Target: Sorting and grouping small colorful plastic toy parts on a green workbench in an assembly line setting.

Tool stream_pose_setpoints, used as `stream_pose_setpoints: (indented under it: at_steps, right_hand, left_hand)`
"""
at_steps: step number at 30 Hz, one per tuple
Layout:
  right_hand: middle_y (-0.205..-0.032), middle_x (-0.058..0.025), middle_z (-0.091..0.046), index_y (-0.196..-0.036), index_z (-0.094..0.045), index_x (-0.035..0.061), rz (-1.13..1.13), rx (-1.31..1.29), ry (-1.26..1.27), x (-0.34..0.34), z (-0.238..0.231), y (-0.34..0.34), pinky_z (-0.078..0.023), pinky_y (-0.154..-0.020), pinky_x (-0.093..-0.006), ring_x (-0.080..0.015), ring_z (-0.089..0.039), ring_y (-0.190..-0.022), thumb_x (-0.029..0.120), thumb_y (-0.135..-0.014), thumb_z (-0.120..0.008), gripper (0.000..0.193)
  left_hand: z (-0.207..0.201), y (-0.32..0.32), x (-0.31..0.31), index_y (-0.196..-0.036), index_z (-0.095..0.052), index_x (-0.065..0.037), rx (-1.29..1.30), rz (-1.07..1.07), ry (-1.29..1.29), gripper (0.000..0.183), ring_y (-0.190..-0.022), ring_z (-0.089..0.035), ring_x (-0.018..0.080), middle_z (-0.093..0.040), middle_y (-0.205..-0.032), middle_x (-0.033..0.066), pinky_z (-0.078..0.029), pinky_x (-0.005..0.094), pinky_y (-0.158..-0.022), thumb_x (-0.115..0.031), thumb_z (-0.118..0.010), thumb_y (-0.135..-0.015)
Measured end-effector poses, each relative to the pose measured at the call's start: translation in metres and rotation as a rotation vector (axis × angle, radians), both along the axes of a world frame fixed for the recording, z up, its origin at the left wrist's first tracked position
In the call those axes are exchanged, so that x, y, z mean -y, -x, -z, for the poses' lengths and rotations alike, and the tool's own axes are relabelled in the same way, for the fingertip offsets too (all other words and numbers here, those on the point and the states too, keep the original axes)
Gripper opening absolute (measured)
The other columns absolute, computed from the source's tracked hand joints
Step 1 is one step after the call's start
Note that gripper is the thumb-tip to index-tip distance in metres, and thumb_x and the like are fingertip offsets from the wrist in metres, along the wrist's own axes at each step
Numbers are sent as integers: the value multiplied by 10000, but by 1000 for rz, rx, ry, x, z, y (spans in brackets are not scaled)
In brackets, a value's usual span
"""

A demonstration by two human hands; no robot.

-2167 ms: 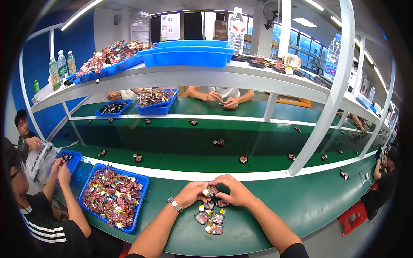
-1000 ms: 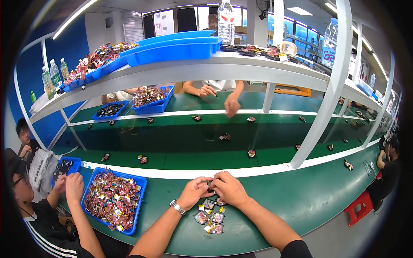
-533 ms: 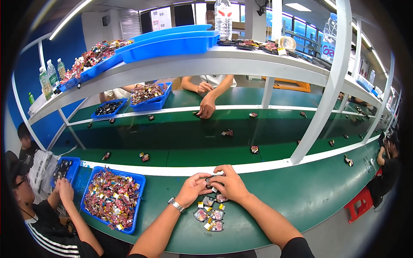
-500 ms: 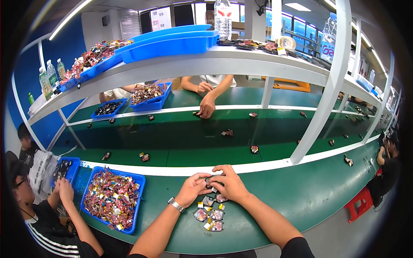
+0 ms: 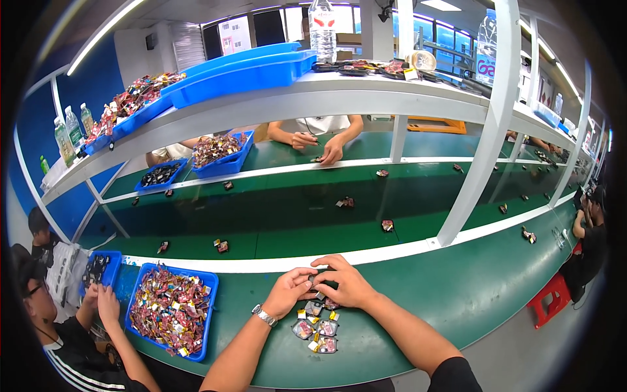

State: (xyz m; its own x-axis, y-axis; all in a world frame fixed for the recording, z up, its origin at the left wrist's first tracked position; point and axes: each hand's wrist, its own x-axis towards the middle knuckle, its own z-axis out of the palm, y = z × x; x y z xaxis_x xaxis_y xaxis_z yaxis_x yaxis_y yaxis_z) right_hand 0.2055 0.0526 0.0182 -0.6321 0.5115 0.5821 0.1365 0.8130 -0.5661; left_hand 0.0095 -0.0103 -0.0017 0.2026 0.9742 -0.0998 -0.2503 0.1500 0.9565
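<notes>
My left hand (image 5: pixel 290 292), with a metal watch on its wrist, and my right hand (image 5: pixel 346 283) meet over the green bench. Between their pinched fingertips is a small dark electronic part (image 5: pixel 312 279), mostly covered by the fingers. Close below them lies a cluster of small electronic units in clear-grey casings (image 5: pixel 327 327), with reddish circuit boards and yellow-and-white pieces. Part of the cluster sits under my hands. To the left stands a blue tray (image 5: pixel 213 287) heaped with reddish circuit boards (image 5: pixel 171 310).
A white-framed conveyor (image 5: pixel 294 222) beyond the bench carries scattered units. Overhead is a shelf (image 5: pixel 366 98) with blue trays and bottles. A co-worker (image 5: pixel 72 320) handles parts at the left by a smaller blue tray (image 5: pixel 112 268); another's hands (image 5: pixel 331 151) work opposite. A red stool (image 5: pixel 548 302) stands right.
My hands stay together around the small part, fingers shifted slightly. The opposite co-worker's hands have drawn back from the conveyor's edge. The whole view has tilted slightly.
</notes>
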Motion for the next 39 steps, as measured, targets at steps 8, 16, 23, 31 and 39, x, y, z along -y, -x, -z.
stream_pose_setpoints:
  at_steps: [8,16,23,31,39]
  right_hand:
    - [-1125,-82,-609,-871,-708,43,115,-32,-64,9,4,9,-468,-935,-381,-279,-550,-1101,96,-776,-710,109]
    - [-1138,-86,-621,-880,-719,45,185,-76,-54,15,7,14,-470,-945,-379,-278,-550,-1115,100,-769,-723,124]
    - [-1168,-79,-629,-912,-739,70,181,-49,81,16,10,14,-468,-953,-380,-280,-541,-1138,131,-791,-734,135]
    - [-1163,-84,-631,-931,-739,78,160,-28,96,17,12,15,-465,-959,-384,-285,-537,-1145,129,-803,-724,139]
    - [-1184,-83,-621,-955,-727,80,150,-84,180,17,15,16,-471,-946,-390,-290,-542,-1132,115,-811,-701,151]
  left_hand:
    - [1,1,-1,-1287,-476,-33,71,-5,-25,312,-1077,-618,168,-618,-1176,95,-548,333,-914,-77,-518,-982]
    - [5,2,-2,-1265,-478,-24,95,-15,-36,298,-1080,-623,185,-623,-1166,111,-546,354,-933,-92,-533,-980]
    - [6,3,-2,-1262,-485,-22,120,-25,-23,291,-1078,-627,197,-628,-1155,118,-542,360,-937,-90,-529,-982]
    - [6,5,-2,-1255,-498,-24,122,-25,-19,281,-1071,-630,193,-629,-1161,123,-545,347,-918,-97,-528,-985]
    - [7,4,-2,-1257,-503,-37,132,-44,5,280,-1081,-621,183,-626,-1157,109,-539,345,-926,-107,-531,-988]
